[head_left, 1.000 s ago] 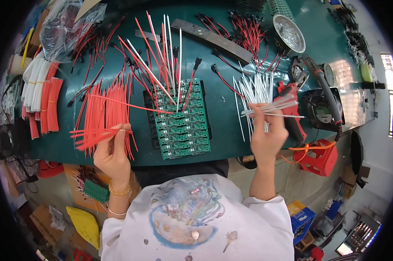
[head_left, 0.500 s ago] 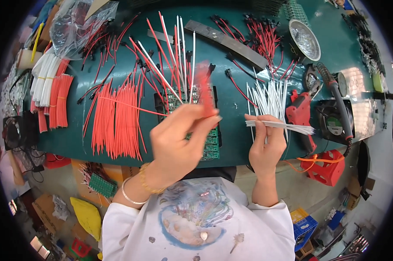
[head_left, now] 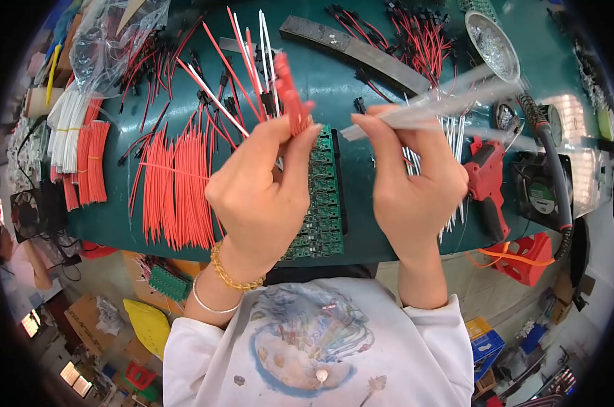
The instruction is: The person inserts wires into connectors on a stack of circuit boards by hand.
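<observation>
L hand (head_left: pixel 263 186): raised mid-frame, thumb + fingers pinching a short bunch of red wires (head_left: pixel 290 98); wire ends stick up toward 12 o'clock.
R hand (head_left: pixel 415 186): at 3 o'clock of L hand, thumb + forefinger pressed on a bunch of white wires (head_left: pixel 442 102), blurred, slanting off toward 2 o'clock.
Handling (judgement): both bunches light, thin, springy; strands prob. slide apart if grip is loose. Best held near one end, pinch firm, so free ends stay aligned.
Under hands: green circuit boards (head_left: pixel 324 203) on teal bench (head_left: pixel 381 234).
9 o'clock: loose red wire pile (head_left: pixel 174 183); bundled red + white wires (head_left: pixel 76 149) further out.
3 o'clock: red hand tool (head_left: pixel 487 180), just beside a small black fan (head_left: pixel 541 193).
1 o'clock: metal dish (head_left: pixel 493 44).
</observation>
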The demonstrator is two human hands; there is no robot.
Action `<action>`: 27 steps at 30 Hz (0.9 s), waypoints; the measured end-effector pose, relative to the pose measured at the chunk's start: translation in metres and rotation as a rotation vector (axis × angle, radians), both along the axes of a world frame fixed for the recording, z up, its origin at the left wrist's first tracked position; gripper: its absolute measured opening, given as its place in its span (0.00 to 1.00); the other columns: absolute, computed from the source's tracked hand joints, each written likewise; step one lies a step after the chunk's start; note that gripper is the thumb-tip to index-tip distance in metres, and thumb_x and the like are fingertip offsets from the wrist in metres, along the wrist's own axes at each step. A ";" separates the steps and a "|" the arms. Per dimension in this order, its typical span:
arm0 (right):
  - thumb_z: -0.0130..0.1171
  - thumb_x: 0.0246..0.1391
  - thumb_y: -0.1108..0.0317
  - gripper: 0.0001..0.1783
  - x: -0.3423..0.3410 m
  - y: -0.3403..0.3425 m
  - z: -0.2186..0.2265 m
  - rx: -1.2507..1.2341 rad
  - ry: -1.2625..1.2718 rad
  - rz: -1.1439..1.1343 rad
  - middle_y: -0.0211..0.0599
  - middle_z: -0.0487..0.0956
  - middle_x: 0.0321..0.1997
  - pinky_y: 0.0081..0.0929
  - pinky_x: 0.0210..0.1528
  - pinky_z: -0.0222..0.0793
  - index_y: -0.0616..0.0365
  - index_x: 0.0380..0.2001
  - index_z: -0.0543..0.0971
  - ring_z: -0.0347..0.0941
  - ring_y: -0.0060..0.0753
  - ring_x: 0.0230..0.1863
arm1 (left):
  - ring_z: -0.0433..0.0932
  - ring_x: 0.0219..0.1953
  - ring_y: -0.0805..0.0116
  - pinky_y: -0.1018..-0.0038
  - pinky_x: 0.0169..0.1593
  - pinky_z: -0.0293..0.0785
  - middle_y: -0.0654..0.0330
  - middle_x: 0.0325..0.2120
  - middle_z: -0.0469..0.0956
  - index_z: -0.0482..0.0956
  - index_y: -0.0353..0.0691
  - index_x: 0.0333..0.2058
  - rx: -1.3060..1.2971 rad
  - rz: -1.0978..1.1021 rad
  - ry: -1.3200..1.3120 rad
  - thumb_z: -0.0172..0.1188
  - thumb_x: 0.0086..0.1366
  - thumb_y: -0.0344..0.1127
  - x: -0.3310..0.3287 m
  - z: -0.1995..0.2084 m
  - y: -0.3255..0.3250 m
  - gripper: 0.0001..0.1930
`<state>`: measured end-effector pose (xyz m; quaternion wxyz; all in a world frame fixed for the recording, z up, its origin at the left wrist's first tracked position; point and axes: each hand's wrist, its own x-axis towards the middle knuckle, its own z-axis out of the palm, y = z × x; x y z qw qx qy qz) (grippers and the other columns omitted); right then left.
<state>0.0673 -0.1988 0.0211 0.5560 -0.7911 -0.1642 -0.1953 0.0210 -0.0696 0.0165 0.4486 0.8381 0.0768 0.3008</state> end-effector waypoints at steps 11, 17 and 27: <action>0.63 0.45 0.80 0.08 0.010 0.012 -0.023 -0.155 -0.118 0.047 0.41 0.73 0.22 0.34 0.23 0.65 0.64 0.28 0.73 0.70 0.42 0.22 | 0.78 0.19 0.62 0.74 0.24 0.71 0.54 0.21 0.79 0.79 0.34 0.31 0.127 -0.031 0.007 0.65 0.55 0.24 0.016 -0.006 0.008 0.05; 0.63 0.45 0.80 0.08 0.010 0.014 -0.026 -0.188 -0.126 0.037 0.41 0.72 0.21 0.35 0.23 0.64 0.64 0.27 0.73 0.69 0.42 0.21 | 0.77 0.19 0.61 0.73 0.23 0.70 0.54 0.21 0.78 0.79 0.34 0.31 0.060 -0.051 0.014 0.65 0.55 0.25 0.018 -0.010 0.007 0.05; 0.63 0.46 0.80 0.07 0.011 0.014 -0.026 -0.165 -0.130 0.043 0.42 0.74 0.22 0.34 0.24 0.65 0.64 0.28 0.74 0.70 0.43 0.22 | 0.78 0.21 0.59 0.71 0.23 0.71 0.54 0.23 0.79 0.79 0.34 0.31 0.077 -0.050 0.034 0.64 0.56 0.26 0.018 -0.010 0.009 0.04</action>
